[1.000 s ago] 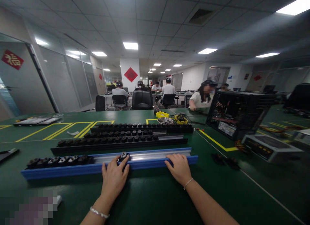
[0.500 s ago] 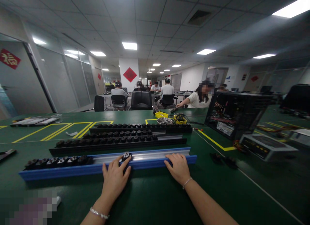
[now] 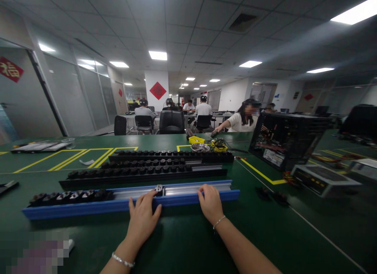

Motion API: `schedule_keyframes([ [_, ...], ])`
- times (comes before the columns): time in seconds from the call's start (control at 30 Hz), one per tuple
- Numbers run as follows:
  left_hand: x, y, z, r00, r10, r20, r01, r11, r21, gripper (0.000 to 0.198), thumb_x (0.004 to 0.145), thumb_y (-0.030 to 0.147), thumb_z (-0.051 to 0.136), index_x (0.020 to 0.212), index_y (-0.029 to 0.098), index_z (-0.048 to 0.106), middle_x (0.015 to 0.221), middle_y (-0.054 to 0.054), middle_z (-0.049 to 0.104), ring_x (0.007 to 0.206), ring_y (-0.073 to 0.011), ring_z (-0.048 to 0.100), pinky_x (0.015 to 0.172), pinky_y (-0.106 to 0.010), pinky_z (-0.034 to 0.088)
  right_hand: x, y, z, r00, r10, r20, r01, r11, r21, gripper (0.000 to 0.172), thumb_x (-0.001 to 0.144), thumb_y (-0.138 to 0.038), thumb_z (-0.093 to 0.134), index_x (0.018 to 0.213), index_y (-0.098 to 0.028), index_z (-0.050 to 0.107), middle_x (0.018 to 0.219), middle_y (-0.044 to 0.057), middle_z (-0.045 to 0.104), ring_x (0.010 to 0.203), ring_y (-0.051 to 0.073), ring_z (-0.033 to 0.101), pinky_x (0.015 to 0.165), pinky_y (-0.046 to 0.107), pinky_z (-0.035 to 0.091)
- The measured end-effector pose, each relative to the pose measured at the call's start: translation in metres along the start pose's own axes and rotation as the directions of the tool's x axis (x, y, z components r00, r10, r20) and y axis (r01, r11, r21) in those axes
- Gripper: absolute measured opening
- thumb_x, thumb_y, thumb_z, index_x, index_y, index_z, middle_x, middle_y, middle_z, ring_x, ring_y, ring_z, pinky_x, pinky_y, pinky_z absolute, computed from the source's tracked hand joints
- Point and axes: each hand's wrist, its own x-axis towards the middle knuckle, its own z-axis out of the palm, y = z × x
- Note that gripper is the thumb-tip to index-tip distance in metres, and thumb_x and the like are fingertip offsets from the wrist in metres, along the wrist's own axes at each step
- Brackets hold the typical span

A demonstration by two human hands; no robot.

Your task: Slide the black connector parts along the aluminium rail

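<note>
A long blue rail [image 3: 188,198] with a silvery inner channel lies across the green table in front of me. One small black block with a silver top [image 3: 159,190] sits alone midway along the channel; several similar dark blocks [image 3: 70,196] stand in a row at its left end. My left hand [image 3: 141,216] is open, thumb and fingers apart, its fingertips touching the lone block's left side and the rail's near wall. Toward the rail's right end, my right hand [image 3: 211,203] has its fingers curled over the near edge; the fingertips are partly hidden.
Behind the blue rail lie black rails [image 3: 141,177] filled with dark blocks. Farther right are an open computer case [image 3: 285,140], a power supply [image 3: 324,179] and two dark pieces [image 3: 272,195]. A yellow tray [image 3: 196,140] and metal bowl [image 3: 200,147] stand beyond; a co-worker [image 3: 243,120] reaches across there.
The lone block has shifted slightly right along the channel, with my left fingertips now at its left side. My right hand has moved a little left and its fingers have curled in.
</note>
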Motion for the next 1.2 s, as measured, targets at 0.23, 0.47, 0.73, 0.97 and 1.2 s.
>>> schedule_keyframes([
  [0.23,-0.001,-0.002,0.004,0.999,-0.028,-0.039,0.029,0.999,0.025,0.043,0.078,0.034,0.042,0.117,0.016,0.048,0.115,-0.009,0.058,0.112,-0.0249,0.044,0.104,-0.056,0.009,0.011,-0.057,0.019,0.996,0.014,0.084,-0.028,0.984,0.177,0.022,0.084,-0.033,0.045,0.071,-0.022,0.060,0.079,0.002,0.063,0.083,0.016,0.052,0.075,0.027,0.033],
  [0.47,-0.002,0.001,0.002,0.999,0.034,0.016,-0.035,0.999,0.021,0.040,0.078,0.030,0.044,0.117,0.024,0.049,0.117,-0.005,0.058,0.112,-0.0246,0.043,0.102,-0.060,0.002,0.013,-0.104,0.039,0.991,0.053,0.126,-0.069,0.990,0.125,0.033,0.075,-0.047,0.054,0.098,-0.024,0.060,0.094,0.003,0.063,0.093,0.020,0.051,0.081,0.032,0.032],
  [0.73,0.000,0.002,-0.001,0.999,0.000,0.041,0.000,1.000,-0.005,0.044,0.076,0.029,0.045,0.120,0.024,0.046,0.113,-0.006,0.059,0.111,-0.0241,0.044,0.102,-0.059,0.001,0.015,-0.119,0.047,0.987,0.132,0.094,-0.135,0.991,0.026,0.027,0.075,-0.046,0.053,0.089,-0.025,0.062,0.090,0.005,0.061,0.091,0.022,0.051,0.079,0.034,0.031],
  [0.97,0.000,0.001,0.000,0.999,0.011,0.033,-0.010,1.000,-0.017,0.041,0.076,0.028,0.044,0.116,0.023,0.048,0.112,-0.005,0.059,0.111,-0.0233,0.044,0.102,-0.059,0.002,0.013,-0.117,0.049,0.988,0.153,0.028,-0.154,0.987,0.039,0.020,0.075,-0.039,0.051,0.080,-0.023,0.062,0.085,0.005,0.060,0.088,0.021,0.050,0.080,0.033,0.031],
  [1.2,0.000,0.000,0.002,0.999,0.004,0.042,-0.004,1.000,-0.020,0.039,0.076,0.027,0.044,0.115,0.022,0.049,0.115,-0.006,0.058,0.111,-0.0241,0.043,0.102,-0.059,0.001,0.011,-0.107,0.045,0.985,0.172,-0.005,-0.172,0.985,0.019,0.021,0.075,-0.037,0.051,0.083,-0.022,0.061,0.086,0.006,0.060,0.088,0.021,0.049,0.082,0.035,0.030],
])
